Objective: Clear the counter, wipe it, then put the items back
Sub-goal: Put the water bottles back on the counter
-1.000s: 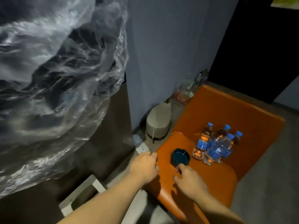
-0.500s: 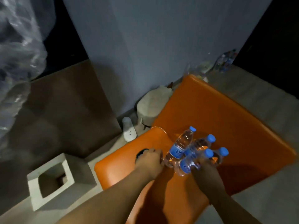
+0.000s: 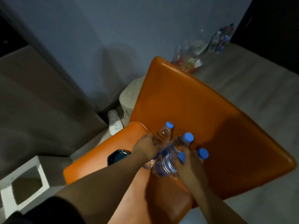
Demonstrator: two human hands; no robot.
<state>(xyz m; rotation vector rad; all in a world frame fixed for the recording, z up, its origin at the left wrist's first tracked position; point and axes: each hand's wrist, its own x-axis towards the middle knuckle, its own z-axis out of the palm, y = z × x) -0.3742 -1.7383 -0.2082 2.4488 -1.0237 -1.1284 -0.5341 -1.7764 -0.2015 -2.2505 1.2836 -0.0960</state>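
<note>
Bottles point(image 3: 163, 166), ribbed clear plastic, blue-capped, crowd a glossy orange seat point(image 3: 226, 126); your left hand point(image 3: 145, 149) and right hand point(image 3: 188, 166) clasp them.

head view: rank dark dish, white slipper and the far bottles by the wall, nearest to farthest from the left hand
From the left hand, gripping a water bottle:
1. dark dish, just left of it on the orange seat.
2. white slipper, on the floor past the seat's corner.
3. far bottles, by the wall, upper right.

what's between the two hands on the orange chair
Four blue-capped water bottles, gripped on either side by the left hand and right hand; head view.
</note>
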